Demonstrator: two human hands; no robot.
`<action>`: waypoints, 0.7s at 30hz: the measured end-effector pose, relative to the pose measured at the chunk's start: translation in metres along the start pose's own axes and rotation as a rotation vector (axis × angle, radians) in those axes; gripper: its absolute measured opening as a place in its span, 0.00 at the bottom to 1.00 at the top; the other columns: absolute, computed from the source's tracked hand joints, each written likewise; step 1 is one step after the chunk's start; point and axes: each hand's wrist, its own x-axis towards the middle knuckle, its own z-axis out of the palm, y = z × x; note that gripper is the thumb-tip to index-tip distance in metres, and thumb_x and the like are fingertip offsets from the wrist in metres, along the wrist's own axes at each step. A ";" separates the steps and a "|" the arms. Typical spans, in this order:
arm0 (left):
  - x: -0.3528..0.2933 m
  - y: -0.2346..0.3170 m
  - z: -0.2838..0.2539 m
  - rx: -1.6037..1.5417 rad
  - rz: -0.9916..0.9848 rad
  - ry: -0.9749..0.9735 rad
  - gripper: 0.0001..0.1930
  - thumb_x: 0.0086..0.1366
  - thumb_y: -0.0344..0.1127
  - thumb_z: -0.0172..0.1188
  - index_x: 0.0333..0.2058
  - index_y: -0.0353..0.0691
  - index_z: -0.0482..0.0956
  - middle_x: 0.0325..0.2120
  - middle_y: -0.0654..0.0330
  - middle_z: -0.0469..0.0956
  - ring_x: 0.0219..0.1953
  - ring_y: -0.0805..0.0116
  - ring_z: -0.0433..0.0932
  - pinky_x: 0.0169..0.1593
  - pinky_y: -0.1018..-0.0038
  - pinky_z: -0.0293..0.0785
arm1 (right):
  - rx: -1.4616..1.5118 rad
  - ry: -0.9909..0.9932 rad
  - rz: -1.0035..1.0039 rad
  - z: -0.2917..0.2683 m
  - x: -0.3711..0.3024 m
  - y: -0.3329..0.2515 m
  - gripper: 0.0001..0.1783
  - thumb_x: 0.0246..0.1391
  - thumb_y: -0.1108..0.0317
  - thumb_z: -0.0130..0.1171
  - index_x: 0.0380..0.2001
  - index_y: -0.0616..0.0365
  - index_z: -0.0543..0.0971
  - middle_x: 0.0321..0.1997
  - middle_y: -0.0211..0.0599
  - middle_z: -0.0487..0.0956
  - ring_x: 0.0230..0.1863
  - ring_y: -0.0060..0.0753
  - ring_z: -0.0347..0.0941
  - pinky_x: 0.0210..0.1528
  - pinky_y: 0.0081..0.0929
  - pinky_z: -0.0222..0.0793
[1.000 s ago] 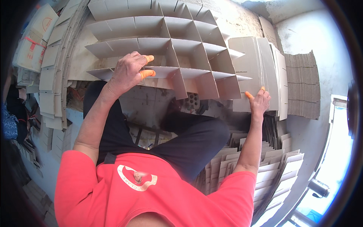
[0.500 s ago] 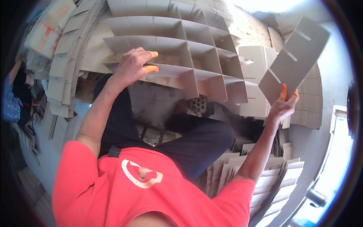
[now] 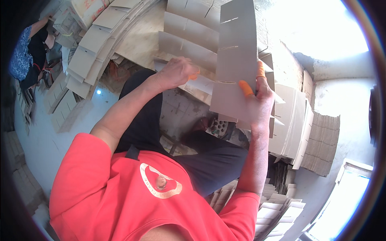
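Note:
My right hand (image 3: 262, 98) grips a long grey-brown cardboard strip (image 3: 235, 52) by its lower right edge. The strip has several cross slits and stands tilted in front of the assembled divider grid, hiding much of it. Orange covers show on the thumb and a finger. My left hand (image 3: 177, 73) has its fingers curled together at the near left side of the cardboard divider grid (image 3: 189, 44), by the closest strips. An orange fingertip shows there; whatever the fingers hold, if anything, is hidden.
Stacked cardboard strips (image 3: 86, 62) run along the left. More stacks (image 3: 287, 120) and a bundle (image 3: 321, 138) stand at the right, with loose strips (image 3: 277, 213) by my right elbow. Another person (image 3: 28, 56) is at far left. My bent legs (image 3: 201, 148) lie below the grid.
My right hand has swung the slotted strip from the far right to the left, over the grid. My left hand's fingers, apart before, have curled together. The whole view has shifted.

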 end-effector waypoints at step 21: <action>0.012 -0.005 0.010 -0.094 -0.037 0.023 0.03 0.51 0.31 0.61 0.24 0.39 0.78 0.18 0.55 0.73 0.27 0.56 0.75 0.33 0.62 0.72 | 0.392 -0.481 0.621 0.052 0.037 -0.007 0.30 0.66 0.45 0.39 0.48 0.65 0.73 0.38 0.38 0.77 0.38 0.27 0.70 0.42 0.27 0.68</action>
